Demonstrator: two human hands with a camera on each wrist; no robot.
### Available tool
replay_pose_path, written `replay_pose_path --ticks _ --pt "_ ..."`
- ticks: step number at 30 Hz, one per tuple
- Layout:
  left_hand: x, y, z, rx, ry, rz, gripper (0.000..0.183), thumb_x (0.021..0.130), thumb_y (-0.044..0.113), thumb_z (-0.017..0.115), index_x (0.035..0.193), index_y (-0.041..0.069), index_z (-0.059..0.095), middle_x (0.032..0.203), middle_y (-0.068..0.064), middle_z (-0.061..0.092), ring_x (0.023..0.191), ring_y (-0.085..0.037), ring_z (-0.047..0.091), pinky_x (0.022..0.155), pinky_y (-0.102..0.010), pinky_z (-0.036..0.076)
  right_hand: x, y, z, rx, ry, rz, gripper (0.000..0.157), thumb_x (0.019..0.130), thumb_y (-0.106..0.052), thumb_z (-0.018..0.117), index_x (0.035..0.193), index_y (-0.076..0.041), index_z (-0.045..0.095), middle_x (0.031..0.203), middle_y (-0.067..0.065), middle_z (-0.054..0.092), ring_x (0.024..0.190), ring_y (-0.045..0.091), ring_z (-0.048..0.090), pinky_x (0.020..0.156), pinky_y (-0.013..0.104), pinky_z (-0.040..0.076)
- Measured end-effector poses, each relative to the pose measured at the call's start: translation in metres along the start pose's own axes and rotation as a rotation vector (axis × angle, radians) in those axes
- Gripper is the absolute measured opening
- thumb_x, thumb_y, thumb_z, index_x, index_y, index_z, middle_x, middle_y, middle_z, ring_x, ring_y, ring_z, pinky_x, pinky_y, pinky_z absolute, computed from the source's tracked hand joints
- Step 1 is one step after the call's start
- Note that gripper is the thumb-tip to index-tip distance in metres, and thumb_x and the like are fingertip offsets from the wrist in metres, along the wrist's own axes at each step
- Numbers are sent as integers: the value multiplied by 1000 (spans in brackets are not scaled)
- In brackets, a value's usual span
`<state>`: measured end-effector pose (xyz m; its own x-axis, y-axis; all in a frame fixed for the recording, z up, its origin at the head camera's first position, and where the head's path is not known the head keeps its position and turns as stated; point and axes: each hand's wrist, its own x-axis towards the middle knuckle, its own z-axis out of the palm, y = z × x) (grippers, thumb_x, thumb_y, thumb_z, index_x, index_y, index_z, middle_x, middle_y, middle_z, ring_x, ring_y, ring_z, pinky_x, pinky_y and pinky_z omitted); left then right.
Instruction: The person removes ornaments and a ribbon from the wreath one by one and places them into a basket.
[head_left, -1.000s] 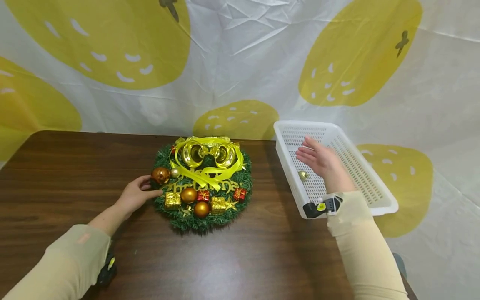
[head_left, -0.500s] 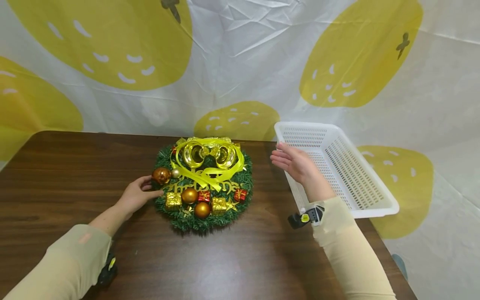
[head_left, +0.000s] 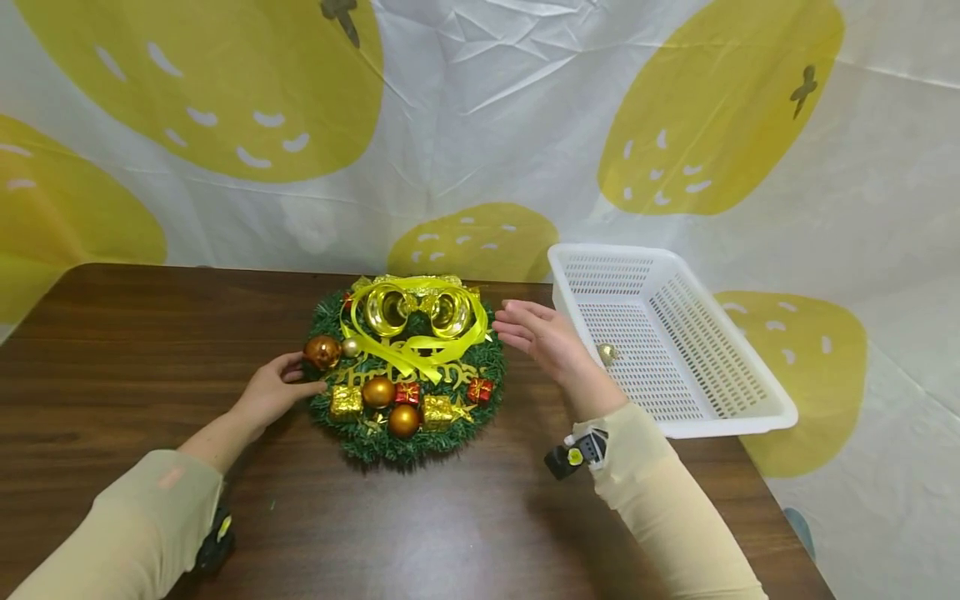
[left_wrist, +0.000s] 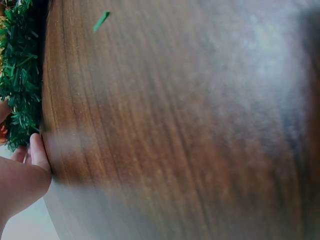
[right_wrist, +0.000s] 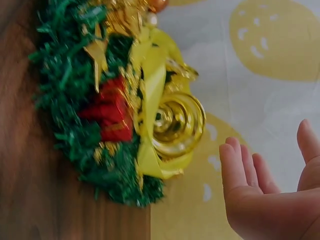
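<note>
A green tinsel Christmas wreath (head_left: 397,452) lies flat on the brown table, trimmed with baubles, small gift boxes, a yellow ribbon (head_left: 480,333) and two gold bells (head_left: 450,312). My left hand (head_left: 266,396) holds its left edge, thumb on top near the brown bauble (head_left: 322,352). In the left wrist view, fingertips (left_wrist: 37,150) of that hand show at the wreath's underside edge. My right hand (head_left: 547,342) is at the wreath's right side, fingers extended and nothing in it. The right wrist view has this hand (right_wrist: 260,200) apart from the wreath (right_wrist: 70,100), facing a bell (right_wrist: 180,125).
At the right stands a white perforated plastic basket (head_left: 712,333), with a small gold ball (head_left: 607,354) inside near its left wall. A fruit-print cloth (head_left: 450,125) hangs behind the table (head_left: 420,533). A green scrap (left_wrist: 101,21) lies on the tabletop.
My right hand has moved left, from over the basket to the wreath's right side, uncovering the basket's inside. My left hand and the wreath have stayed put.
</note>
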<state>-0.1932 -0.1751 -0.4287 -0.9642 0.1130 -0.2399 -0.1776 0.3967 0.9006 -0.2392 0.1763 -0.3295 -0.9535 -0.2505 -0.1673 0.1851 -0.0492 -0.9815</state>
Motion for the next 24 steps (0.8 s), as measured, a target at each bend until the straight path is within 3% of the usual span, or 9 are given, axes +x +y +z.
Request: replay_pose_path --ticks 7,12,18,24 --pt "0 0 0 1 -2 -1 81 90 21 61 147 -9 13 146 -35 23 135 -46 26 109 -54 30 1 12 21 -50 -50 13 48 97 -9 45 139 12 34 140 34 36 95 11 63 95 28 50" --pt "0 -1 -1 8 -11 -5 82 90 23 61 147 -8 11 146 -35 21 135 -46 25 108 -55 30 2 20 33 -136 -82 31 47 96 -6 49 138 9 37 139 29 41 106 18 60 102 35 45" --pt "1 -1 -1 13 -12 -8 82 90 24 61 147 -8 11 147 -35 21 135 -46 25 108 -55 30 5 26 49 -130 -114 62 48 93 1 51 138 8 39 139 27 43 122 31 52 106 39 40" --pt "1 -1 -1 12 -5 -15 82 90 24 61 147 -8 12 146 -35 22 135 -46 26 109 -54 30 7 34 60 -181 -179 53 48 91 0 55 138 6 41 137 24 47 124 33 51 106 39 41"
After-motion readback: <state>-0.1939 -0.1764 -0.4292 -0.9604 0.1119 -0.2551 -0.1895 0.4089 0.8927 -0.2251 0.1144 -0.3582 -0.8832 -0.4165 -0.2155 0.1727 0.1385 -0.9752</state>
